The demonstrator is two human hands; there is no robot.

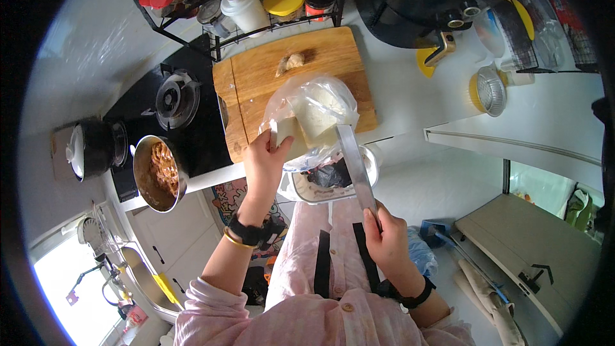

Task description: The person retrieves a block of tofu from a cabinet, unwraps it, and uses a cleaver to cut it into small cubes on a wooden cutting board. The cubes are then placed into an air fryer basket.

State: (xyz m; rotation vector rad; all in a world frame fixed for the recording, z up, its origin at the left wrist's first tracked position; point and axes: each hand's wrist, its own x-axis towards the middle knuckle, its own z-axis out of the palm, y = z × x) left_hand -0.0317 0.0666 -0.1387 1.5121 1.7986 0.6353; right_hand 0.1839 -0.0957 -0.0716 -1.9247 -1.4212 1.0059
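Note:
My left hand (265, 158) grips a pale, flat-sided block (291, 135), possibly tofu, at the mouth of a clear plastic bag (283, 98). Inside the bag lies another whitish piece (319, 113). In my right hand (387, 233) is the handle of a broad metal knife (355, 166), its blade slanting up to the bag's right edge. Both block and bag are over the front part of a wooden cutting board (259, 86). A piece of what looks like ginger root (290, 63) rests on the board behind the bag.
Below the board's front edge stands a white bin (302, 194) with dark plastic inside. To the left, a pan of brown food (163, 168) sits by a gas burner (177, 98). A black rack (192, 38) with jars borders the back; a foil cup (490, 91) lies right.

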